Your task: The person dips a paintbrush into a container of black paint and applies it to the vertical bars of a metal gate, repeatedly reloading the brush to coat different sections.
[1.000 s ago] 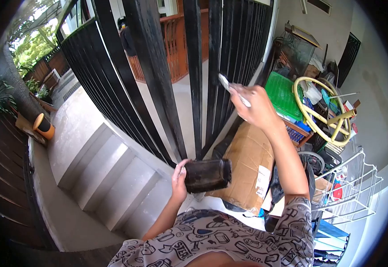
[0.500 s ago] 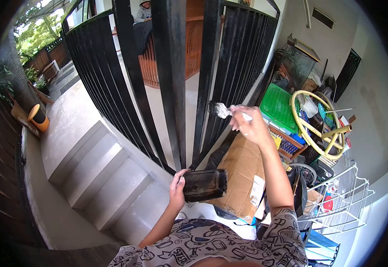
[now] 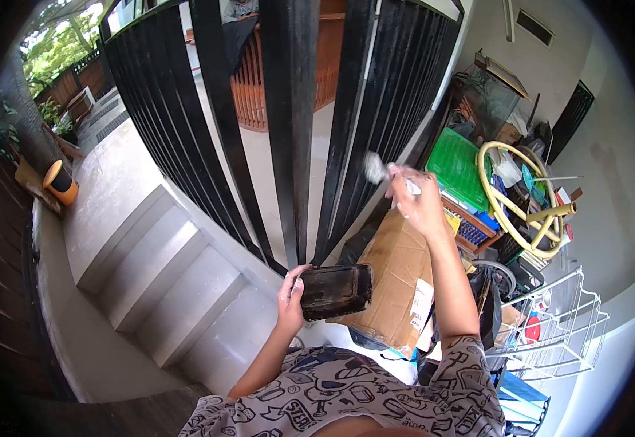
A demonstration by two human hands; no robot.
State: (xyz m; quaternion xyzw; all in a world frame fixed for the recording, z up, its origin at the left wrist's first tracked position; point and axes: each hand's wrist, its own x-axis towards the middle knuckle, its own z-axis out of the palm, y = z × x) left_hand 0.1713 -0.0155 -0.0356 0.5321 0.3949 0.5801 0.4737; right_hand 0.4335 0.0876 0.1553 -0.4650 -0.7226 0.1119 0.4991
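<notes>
My right hand (image 3: 413, 195) is closed round a paintbrush (image 3: 375, 169) whose ferrule is smeared white and whose dark bristles overlap the black railing (image 3: 290, 124). Pale paint marks the fingers of that hand. Lower down, my left hand (image 3: 290, 300) grips the left end of a black paint tray (image 3: 336, 291), a shallow rectangular one with brown streaks inside. The tray is held in front of the foot of the railing bars. Some of the bars show a worn, greyish face.
A cardboard box (image 3: 394, 280) lies beneath my right arm. Right of it are a green-lidded bin (image 3: 462, 169), a coiled yellow hose (image 3: 486, 182) and a white wire rack (image 3: 550, 328). Concrete steps (image 3: 164, 269) descend at left. Behind the railing, a person (image 3: 239, 10) is partly visible.
My right hand and the brush have shifted slightly right, and the brush is now blurred. The view has tilted a little, so the person behind the railing shows less. Both holds stay the same.
</notes>
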